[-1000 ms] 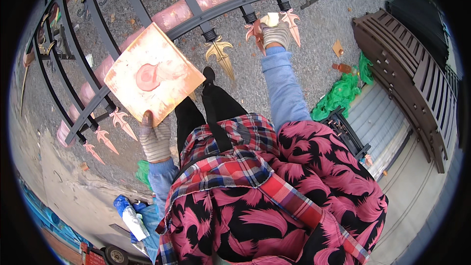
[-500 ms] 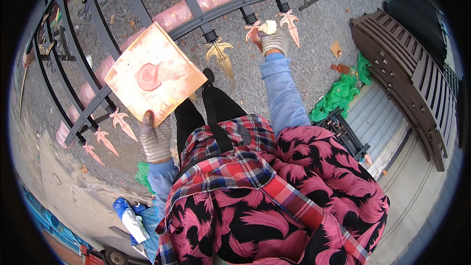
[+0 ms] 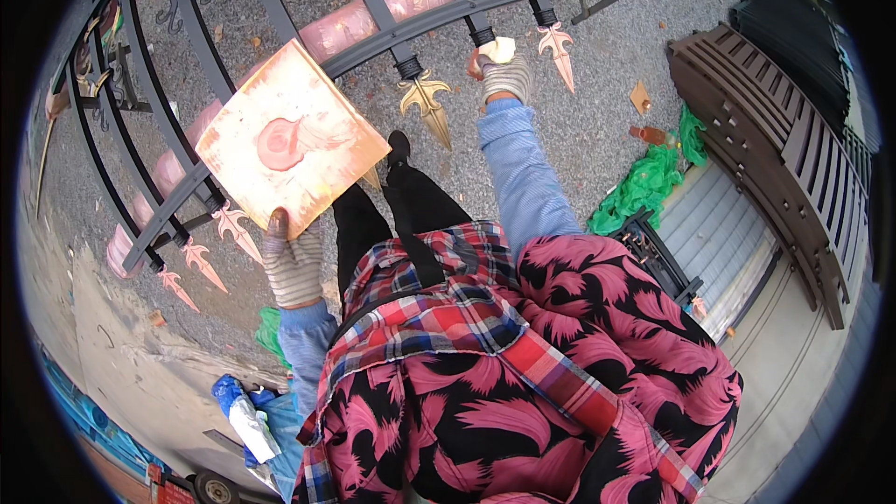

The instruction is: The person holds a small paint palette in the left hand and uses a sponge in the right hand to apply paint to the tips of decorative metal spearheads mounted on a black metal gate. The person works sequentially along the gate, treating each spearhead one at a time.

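My left hand (image 3: 293,266), in a striped glove with stained fingertips, grips the near corner of a square board (image 3: 327,163). A wet, copper-pink paint puddle (image 3: 280,142) lies in the board's middle. My gloved right hand (image 3: 507,81) is closed on a cream sponge (image 3: 499,49) at the tip of a black fence bar. It mostly hides the spearhead finial there. To its left is a gold-coloured finial (image 3: 427,110), to its right a copper-pink one (image 3: 556,58). More copper-pink finials (image 3: 238,231) show left of the board.
The black metal fence (image 3: 457,11) rests across a pink wrapped roll (image 3: 415,2) on gritty ground. Brown slatted metal panels (image 3: 747,121) stand at the right, near green netting (image 3: 644,187). A blue and white bag (image 3: 250,425) lies at the lower left.
My right hand and the sponge have shifted a little left, covering more of the finial. My left hand still holds the board, almost unmoved.
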The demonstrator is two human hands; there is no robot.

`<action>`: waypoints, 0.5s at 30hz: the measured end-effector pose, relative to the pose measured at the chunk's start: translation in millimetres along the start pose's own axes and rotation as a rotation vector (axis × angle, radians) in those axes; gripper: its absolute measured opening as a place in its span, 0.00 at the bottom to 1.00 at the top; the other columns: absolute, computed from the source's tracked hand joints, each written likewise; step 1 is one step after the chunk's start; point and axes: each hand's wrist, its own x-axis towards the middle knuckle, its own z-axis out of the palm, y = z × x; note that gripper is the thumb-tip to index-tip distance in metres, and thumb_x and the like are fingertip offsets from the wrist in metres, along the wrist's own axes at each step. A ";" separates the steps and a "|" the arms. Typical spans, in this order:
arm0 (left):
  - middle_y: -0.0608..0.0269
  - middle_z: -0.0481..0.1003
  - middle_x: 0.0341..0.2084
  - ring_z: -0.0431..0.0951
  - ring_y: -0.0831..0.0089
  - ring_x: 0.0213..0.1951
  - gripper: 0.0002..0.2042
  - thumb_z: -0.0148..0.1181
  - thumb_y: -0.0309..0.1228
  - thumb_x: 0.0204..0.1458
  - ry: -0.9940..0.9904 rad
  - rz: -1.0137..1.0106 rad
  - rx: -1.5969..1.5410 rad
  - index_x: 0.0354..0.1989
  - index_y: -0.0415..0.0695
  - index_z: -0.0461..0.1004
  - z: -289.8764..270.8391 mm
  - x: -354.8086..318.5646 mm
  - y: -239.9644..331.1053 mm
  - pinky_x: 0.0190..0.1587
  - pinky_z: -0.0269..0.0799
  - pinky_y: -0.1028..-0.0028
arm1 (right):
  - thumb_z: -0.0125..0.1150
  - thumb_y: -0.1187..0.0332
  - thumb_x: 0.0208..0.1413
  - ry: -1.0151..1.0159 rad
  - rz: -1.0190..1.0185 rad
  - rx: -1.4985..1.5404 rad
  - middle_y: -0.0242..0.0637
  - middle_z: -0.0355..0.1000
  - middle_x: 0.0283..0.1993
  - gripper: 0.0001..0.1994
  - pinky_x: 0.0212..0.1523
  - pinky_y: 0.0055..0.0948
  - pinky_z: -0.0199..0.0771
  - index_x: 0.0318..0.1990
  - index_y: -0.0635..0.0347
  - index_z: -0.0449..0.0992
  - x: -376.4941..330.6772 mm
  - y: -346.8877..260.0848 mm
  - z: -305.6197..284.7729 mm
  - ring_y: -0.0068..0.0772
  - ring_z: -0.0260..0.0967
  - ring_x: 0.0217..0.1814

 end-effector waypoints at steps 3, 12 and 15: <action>0.54 0.61 0.50 0.59 0.62 0.54 0.31 0.61 0.23 0.39 -0.004 -0.011 0.022 0.53 0.35 0.53 0.2 3.7 1.6 0.58 0.52 0.66 | 0.67 0.68 0.31 0.030 -0.110 -0.049 0.39 0.73 0.32 0.17 0.33 0.30 0.69 0.34 0.62 0.74 7.6 31.3 8.1 0.34 0.71 0.32; 0.55 0.62 0.50 0.61 0.64 0.53 0.29 0.60 0.24 0.40 -0.012 0.060 0.057 0.53 0.37 0.55 6.5 -1.3 0.1 0.58 0.54 0.66 | 0.68 0.63 0.30 0.091 -0.069 -0.069 0.44 0.72 0.34 0.22 0.37 0.31 0.69 0.36 0.63 0.72 1.1 14.6 -18.6 0.38 0.71 0.35; 0.56 0.61 0.50 0.60 0.64 0.53 0.30 0.59 0.23 0.40 0.006 0.069 0.082 0.53 0.38 0.55 1.5 -3.5 2.1 0.58 0.53 0.66 | 0.67 0.60 0.31 -0.118 -0.036 -0.265 0.45 0.72 0.33 0.22 0.35 0.34 0.69 0.37 0.61 0.73 -20.3 -14.0 -19.4 0.44 0.70 0.36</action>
